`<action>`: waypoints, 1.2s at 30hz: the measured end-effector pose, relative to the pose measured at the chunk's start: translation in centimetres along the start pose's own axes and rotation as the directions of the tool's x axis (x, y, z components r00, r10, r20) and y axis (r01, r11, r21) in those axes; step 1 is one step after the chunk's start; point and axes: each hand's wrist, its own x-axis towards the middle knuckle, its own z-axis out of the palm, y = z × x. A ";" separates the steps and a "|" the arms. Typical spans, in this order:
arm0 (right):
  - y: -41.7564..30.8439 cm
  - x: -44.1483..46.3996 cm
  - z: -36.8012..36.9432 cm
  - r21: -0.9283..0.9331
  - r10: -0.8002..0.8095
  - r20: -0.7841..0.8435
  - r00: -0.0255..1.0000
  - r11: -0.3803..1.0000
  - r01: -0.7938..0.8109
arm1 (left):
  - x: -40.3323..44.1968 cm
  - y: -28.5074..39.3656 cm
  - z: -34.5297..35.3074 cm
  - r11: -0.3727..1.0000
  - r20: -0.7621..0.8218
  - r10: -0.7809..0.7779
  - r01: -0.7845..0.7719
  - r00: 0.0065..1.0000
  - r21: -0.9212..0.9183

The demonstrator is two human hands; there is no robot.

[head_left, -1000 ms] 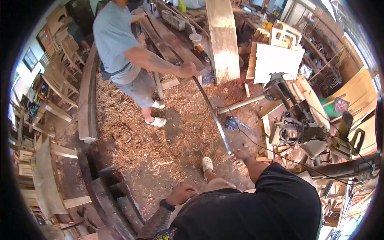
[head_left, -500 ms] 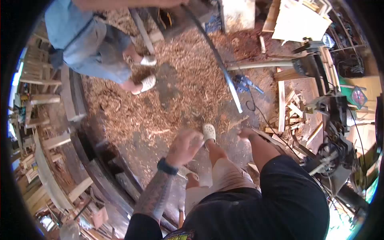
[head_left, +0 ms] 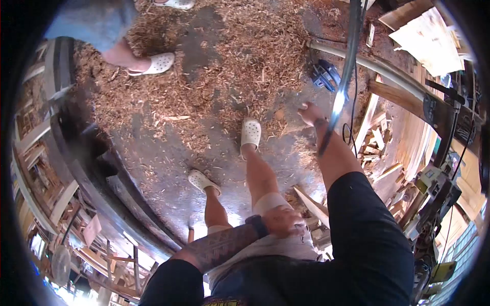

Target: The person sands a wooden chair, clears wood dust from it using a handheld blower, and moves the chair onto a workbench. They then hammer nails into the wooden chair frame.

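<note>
My right hand [head_left: 312,115] is stretched forward, with fingers partly extended and nothing visible in them. A long, dark, glossy strip [head_left: 347,71] comes down from the top edge and crosses in front of my right forearm; whether it touches the arm I cannot tell. Just beyond that hand, a blue power tool [head_left: 325,76] lies on the floor with its cord running nearby. My left hand [head_left: 282,222], with a dark band at the wrist, is over the light shorts [head_left: 275,247] at my thigh. Motion smears its fingers.
Wood shavings [head_left: 224,66] cover much of the floor. Another person's leg and clog [head_left: 159,63] are at upper left. Long dark curved timbers [head_left: 97,168] lie along the left. Offcuts [head_left: 375,137] and a machine [head_left: 434,178] stand to the right, below a pale pole [head_left: 377,66].
My left hand has dropped back to my thigh. My right arm reaches further forward. The strip now hangs across my right forearm, and the other person appears further up and left.
</note>
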 end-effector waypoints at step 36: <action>12.6 23.7 -0.4 -0.193 0.275 -0.202 0.940 0.930 -0.314 | 4.2 14.3 -26.9 0.747 -0.395 -0.153 -0.156 0.906 -0.647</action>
